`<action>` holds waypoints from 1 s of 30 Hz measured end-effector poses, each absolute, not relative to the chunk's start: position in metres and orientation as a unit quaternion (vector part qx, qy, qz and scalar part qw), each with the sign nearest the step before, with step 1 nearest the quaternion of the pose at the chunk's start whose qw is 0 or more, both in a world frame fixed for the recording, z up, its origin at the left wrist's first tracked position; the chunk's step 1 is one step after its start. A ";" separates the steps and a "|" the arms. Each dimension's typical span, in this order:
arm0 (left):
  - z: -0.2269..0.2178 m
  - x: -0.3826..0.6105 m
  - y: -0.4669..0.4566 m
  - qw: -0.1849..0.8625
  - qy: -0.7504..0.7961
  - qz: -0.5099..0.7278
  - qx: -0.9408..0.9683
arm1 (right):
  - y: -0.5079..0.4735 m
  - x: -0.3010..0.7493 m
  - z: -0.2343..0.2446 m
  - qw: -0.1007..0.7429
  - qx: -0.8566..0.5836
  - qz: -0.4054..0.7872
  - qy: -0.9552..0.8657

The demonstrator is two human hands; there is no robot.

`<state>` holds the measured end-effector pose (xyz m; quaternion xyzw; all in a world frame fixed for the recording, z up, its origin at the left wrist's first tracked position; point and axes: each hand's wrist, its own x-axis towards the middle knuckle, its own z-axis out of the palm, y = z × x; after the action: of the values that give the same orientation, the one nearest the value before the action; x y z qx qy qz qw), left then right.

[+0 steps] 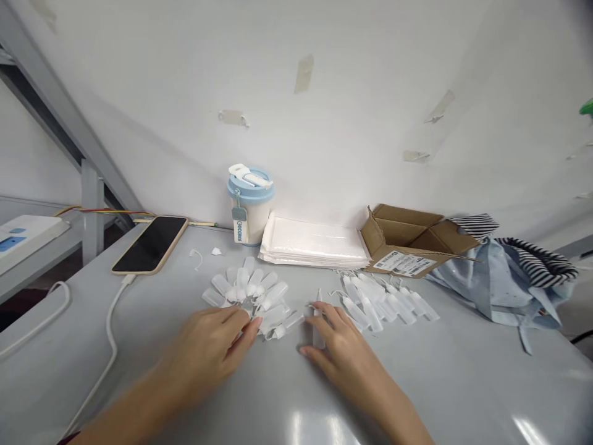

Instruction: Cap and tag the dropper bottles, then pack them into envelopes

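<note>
My right hand (337, 339) is curled around a small translucent squeeze bottle (318, 337), which stands upright on the grey table with its pointed tip up. To the left, my left hand (214, 340) has thumb and fingers drawn together at the near edge of a loose pile of similar squeeze bottles (274, 295). Whatever its fingertips hold, if anything, is hidden. Beyond my right hand lies another group of squeeze bottles (369, 314), with thin bent tips pointing toward the wall. A small white cap (217, 251) and a curled white strip (197, 258) lie behind the left pile.
Along the wall stand a blue-lidded cup (254, 213), a stack of white padded envelopes (315, 241) and an open cardboard box (403, 244). A phone (151, 246) with a white charging cable (111, 327) lies left; a light-blue cloth bag (500, 290) sits right.
</note>
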<state>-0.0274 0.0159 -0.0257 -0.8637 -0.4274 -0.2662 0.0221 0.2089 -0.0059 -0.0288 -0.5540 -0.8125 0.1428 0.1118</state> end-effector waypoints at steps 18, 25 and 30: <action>-0.031 -0.024 0.015 0.014 -0.401 -0.245 -0.883 | -0.003 0.204 -0.031 -0.016 -0.675 0.029 -0.738; -0.031 -0.021 0.012 0.006 -0.397 -0.236 -0.887 | -0.004 0.208 -0.022 -0.002 -0.689 0.089 -0.720; -0.030 -0.021 0.009 -0.142 -0.432 -0.257 -0.853 | -0.010 0.208 -0.017 0.219 -0.585 0.177 -0.761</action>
<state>-0.0210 0.0088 -0.0298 -0.8530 -0.4318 -0.2567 -0.1417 0.2081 -0.0102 -0.0174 -0.5850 -0.7607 0.1767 0.2186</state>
